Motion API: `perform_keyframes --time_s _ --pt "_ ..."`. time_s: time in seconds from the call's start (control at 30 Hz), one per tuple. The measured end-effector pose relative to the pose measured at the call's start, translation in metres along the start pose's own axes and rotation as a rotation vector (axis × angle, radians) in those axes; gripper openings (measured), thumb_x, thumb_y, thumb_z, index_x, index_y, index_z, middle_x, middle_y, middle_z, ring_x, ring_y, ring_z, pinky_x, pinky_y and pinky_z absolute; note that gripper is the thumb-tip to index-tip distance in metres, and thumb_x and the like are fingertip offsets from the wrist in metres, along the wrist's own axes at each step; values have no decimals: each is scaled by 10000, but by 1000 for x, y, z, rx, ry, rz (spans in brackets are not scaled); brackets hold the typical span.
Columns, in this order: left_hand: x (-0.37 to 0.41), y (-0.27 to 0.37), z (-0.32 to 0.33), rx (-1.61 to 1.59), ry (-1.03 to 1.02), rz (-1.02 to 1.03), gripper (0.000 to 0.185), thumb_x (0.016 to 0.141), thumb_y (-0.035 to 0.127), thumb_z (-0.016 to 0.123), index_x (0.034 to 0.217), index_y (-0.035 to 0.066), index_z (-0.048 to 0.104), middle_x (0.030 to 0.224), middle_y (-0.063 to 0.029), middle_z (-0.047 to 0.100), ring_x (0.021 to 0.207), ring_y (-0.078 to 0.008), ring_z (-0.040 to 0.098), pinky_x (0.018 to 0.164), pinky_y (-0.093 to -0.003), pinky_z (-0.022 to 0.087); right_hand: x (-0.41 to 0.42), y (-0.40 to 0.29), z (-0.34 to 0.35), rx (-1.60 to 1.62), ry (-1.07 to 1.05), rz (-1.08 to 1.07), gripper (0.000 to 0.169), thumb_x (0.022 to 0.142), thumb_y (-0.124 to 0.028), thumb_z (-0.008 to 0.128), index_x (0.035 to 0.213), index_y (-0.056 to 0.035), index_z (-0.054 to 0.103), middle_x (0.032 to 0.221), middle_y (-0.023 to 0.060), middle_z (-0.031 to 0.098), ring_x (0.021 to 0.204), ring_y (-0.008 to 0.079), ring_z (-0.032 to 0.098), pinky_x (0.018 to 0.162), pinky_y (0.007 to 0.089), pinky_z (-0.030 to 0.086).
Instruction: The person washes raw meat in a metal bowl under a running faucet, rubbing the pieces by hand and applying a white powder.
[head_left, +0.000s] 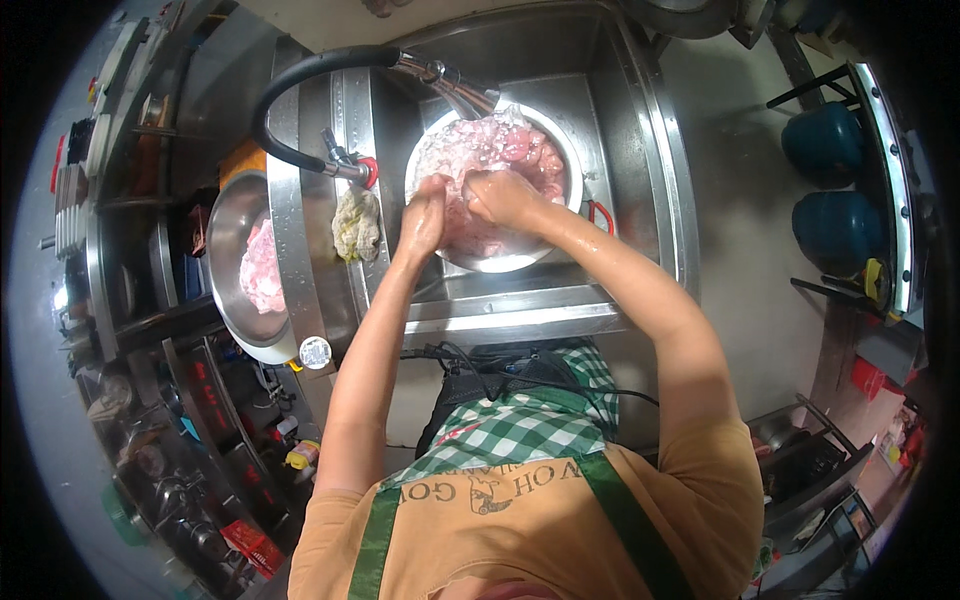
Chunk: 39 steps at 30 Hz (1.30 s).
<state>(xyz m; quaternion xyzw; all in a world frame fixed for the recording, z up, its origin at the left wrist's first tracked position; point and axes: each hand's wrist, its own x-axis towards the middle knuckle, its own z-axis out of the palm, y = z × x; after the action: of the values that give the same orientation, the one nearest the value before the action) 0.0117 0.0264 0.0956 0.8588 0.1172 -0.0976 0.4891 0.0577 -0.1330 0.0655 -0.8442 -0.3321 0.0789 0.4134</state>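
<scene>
A round metal basin (574, 176) stands in a stainless steel sink (540, 296), holding pieces of raw pink meat (525, 146) in water. The spray head of a flexible black-hosed faucet (469, 94) hangs over the basin's far side, with splashing water below it. My left hand (427, 214) is at the basin's left side, wet, its fingers at the meat; whether it grips a piece is hidden. My right hand (499, 196) is beside it over the middle of the basin, fingers curled against the meat, what lies inside them not visible.
A crumpled wet cloth (357, 225) lies on the sink's left ledge. Farther left, a steel bowl (232, 300) holds raw meat (262, 266), partly hidden by the metal edge. Something with a red handle (601, 216) is right of the basin. Two blue-green gas cylinders (836, 232) stand at the far right.
</scene>
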Motion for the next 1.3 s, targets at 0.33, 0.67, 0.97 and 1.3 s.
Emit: perform_keyframes --time_s 0.33,0.67,0.97,1.3 --pt "-3 16 24 225 -3 134 529 946 386 244 846 -33 551 793 -234 586 755 -319 598 688 -377 431 5 -5 8 -279 168 78 225 744 -226 494 711 -15 562 565 179 578 538 338 597 496 430 474" --pt "-18 43 -18 -240 -123 -210 401 887 396 464 746 37 571 488 53 313 406 -45 277 352 -211 281 4 39 21 -283 28 218 203 745 -208 530 742 -17 599 713 177 615 658 316 614 574 385 483" --pt "-17 73 -45 -593 -113 -229 282 827 326 584 798 46 578 639 -12 520 539 -93 459 476 -221 367 -12 29 19 -192 14 486 326 848 -280 458 944 2 588 953 177 610 869 297 604 754 372 472" --pt "-9 60 -35 -846 -125 -256 308 837 260 536 802 -43 577 756 -122 586 719 -219 602 617 -321 520 7 -37 0 365 252 -83 236 801 -174 472 950 8 502 1005 225 506 895 372 528 753 415 444"
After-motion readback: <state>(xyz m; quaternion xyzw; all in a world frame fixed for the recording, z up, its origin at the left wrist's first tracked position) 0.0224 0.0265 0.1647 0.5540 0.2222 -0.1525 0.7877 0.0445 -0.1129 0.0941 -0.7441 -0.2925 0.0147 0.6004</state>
